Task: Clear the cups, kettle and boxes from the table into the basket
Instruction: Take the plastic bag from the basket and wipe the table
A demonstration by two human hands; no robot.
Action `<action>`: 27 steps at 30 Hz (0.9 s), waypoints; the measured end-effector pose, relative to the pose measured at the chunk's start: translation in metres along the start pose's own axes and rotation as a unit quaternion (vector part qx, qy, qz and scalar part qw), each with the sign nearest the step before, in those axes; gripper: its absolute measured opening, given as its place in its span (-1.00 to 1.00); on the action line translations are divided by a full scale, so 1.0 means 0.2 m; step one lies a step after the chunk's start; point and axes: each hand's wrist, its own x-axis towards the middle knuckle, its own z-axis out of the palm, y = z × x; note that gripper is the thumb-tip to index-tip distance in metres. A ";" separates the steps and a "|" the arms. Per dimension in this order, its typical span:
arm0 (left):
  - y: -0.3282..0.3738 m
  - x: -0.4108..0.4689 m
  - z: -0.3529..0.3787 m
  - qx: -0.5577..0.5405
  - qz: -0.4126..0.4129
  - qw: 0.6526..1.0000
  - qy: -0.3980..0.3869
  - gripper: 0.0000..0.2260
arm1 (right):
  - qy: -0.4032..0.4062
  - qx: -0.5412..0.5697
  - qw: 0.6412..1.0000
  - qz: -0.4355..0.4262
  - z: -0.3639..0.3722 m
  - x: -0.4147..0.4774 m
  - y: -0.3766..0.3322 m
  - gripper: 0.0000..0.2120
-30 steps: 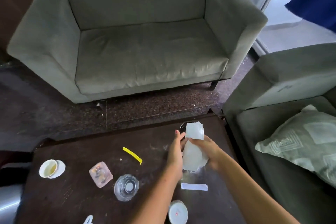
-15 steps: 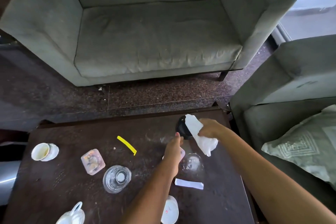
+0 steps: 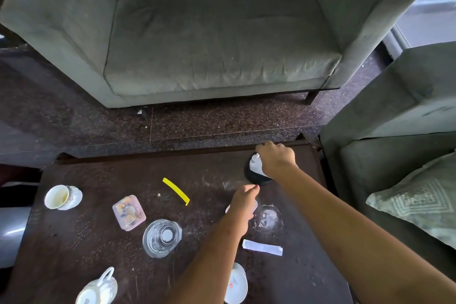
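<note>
1. Table: everything to be cleared lies on its dark top. We see no basket and no kettle, so each piece must be carried out of view. We judge the long carry to be the main drop risk.
2. Handled cup: it sits on a saucer at the near left corner, close to the edge. A careless reach could push it off.
3. Glass vessel: it stands toward the near edge, just beside the left forearm. A sideways sweep of that arm would knock it over.
4. Tipped cup: it lies on its side on a saucer at the left edge. It may roll off or spill dregs when lifted.
5. Clear box: it lies between the tipped cup and the glass vessel. We cannot tell whether the lid is fastened, so the contents may spill.
6. Black container: it stands near the far right corner. The right hand has its fingers curled round a white wad at the container's mouth. Pressing down there could tip the container or slide it off the table.
7. Left hand: the fingers are bent over a pale round thing. We cannot tell whether the hand grips it. If it does not, the thing may skid.
8. Paper slip and yellow strip: both are light and easily swept to the floor.
</note>
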 end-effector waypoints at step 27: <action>-0.21 -0.13 -0.40 -0.157 -0.034 0.987 0.030 -0.70 | 0.174 0.193 0.965 0.014 0.13 -0.29 -0.31 -0.69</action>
